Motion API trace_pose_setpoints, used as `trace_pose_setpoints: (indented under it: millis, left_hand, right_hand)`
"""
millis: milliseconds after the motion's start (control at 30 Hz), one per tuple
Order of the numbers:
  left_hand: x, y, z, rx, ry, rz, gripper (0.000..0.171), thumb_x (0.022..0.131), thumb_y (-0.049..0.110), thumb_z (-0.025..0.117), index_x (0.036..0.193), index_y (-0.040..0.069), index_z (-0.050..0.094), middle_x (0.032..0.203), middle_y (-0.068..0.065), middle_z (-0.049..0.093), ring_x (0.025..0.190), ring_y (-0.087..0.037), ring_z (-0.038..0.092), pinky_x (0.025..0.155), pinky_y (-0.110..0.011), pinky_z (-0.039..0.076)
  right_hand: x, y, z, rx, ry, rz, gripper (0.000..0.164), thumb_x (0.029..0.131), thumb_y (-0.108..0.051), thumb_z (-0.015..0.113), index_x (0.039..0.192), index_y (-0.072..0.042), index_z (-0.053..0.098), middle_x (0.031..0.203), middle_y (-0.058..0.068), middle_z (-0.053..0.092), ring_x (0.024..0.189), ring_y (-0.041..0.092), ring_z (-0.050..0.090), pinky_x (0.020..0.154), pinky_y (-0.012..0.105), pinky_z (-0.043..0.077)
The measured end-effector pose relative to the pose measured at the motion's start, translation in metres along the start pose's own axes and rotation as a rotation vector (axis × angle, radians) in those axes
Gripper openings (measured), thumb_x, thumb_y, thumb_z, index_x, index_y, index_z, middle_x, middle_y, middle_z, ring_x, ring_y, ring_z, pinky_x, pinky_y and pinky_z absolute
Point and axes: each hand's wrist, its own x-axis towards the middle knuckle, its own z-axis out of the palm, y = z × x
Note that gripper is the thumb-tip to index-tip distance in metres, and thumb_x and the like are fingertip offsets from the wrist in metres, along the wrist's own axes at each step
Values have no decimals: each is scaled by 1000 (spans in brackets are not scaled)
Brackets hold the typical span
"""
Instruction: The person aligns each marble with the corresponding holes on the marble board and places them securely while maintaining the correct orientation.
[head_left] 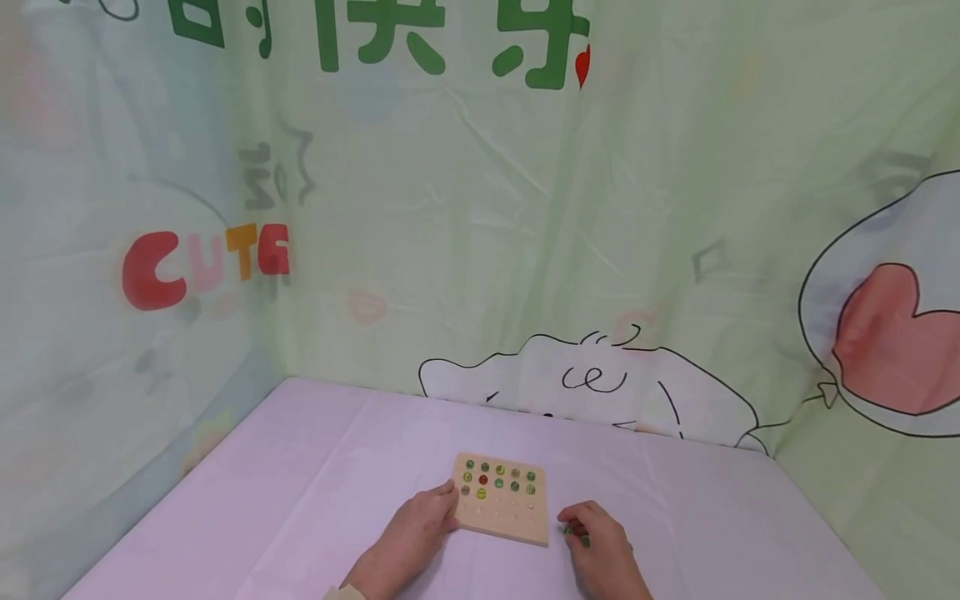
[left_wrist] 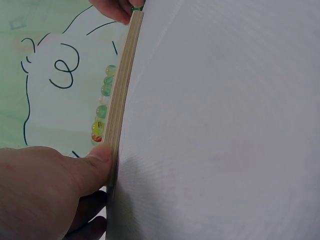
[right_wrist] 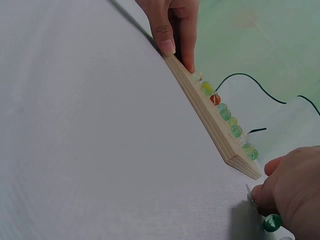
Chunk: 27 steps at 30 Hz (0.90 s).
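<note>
A light wooden board lies on the table, its far rows of hollows filled with glass marbles in green, yellow and one red. Bare hollows show across its nearer part. My left hand grips the board's left edge, thumb along the near side in the left wrist view. Just off the right edge, my right hand has its fingers curled around green marbles. One green marble with white streaks shows beneath that hand in the right wrist view; the fingers partly hide what else it holds.
A pale lilac cloth covers the table. Behind it and at the left hang printed curtains with letters and a cartoon figure, meeting the table's back edge.
</note>
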Motion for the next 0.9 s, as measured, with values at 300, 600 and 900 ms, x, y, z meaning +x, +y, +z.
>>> trace_pose_setpoints:
  millis: [300, 600, 900]
  left_hand:
    - [1, -1, 1, 11, 14, 13, 23, 87, 19, 73, 105, 8, 64, 133, -20, 62, 117, -32, 66, 91, -35, 61]
    - [-1, -1, 0, 9, 17, 21, 21, 88, 19, 72, 104, 8, 63, 134, -21, 62, 117, -32, 66, 91, -35, 61]
    - [0, -1, 1, 4, 1, 7, 22, 88, 20, 72, 105, 9, 63, 136, -20, 61, 119, -32, 65, 92, -35, 61]
  right_hand:
    - [-1, 1, 4, 19, 39, 26, 31, 78, 18, 68, 94, -9, 68, 96, 0, 64, 83, 10, 60, 73, 30, 61]
    - [-1, 4, 4, 47, 85, 7, 32, 78, 18, 67, 95, -10, 68, 95, -1, 66, 85, 13, 63, 75, 30, 61]
    - [-2, 3, 2, 66, 110, 12, 30, 79, 17, 66, 95, -9, 68, 95, 0, 67, 86, 14, 65, 78, 32, 62]
